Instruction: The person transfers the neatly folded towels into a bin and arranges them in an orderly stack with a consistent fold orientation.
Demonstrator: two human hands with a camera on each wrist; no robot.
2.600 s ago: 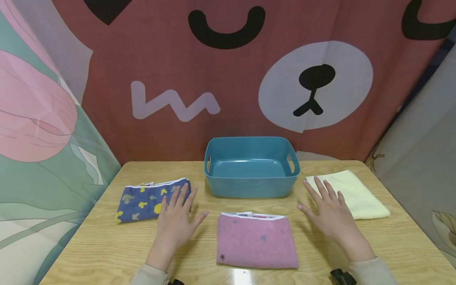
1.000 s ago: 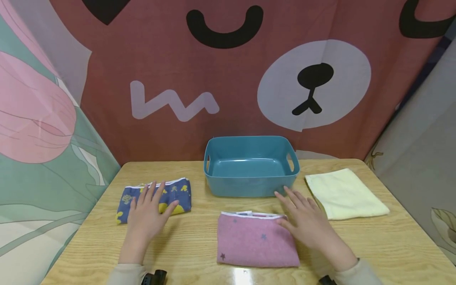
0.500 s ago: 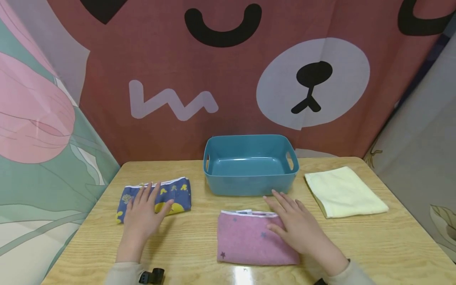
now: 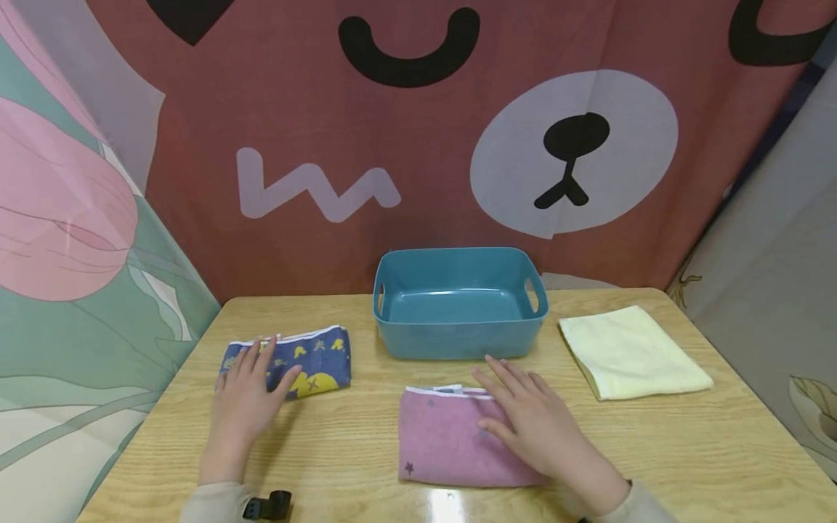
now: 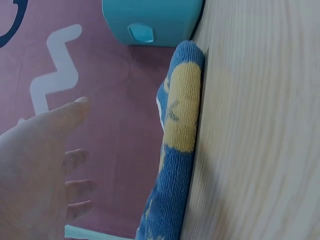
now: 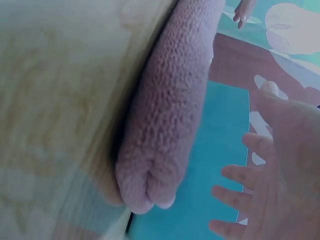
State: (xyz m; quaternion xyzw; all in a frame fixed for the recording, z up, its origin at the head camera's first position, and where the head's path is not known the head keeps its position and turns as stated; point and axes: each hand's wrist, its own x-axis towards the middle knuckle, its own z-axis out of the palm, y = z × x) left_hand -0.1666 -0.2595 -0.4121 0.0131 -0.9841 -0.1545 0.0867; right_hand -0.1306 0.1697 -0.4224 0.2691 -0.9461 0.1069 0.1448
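1. Left hand [image 4: 242, 402]: hovers over folded blue-and-yellow printed cloth [image 4: 318, 365], left of rectangular teal plastic basket [image 4: 458, 341], with fingers loosely spread.
2. Right hand [image 4: 531, 420]: hovers over folded pink star-print cloth [image 4: 447, 443], before basket, with fingers spread.

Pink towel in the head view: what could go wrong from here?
The folded pink towel might come undone if the right hand, hovering over it, catches only some layers. The teal basket stands just beyond that hand, so a forward reach could nudge it.
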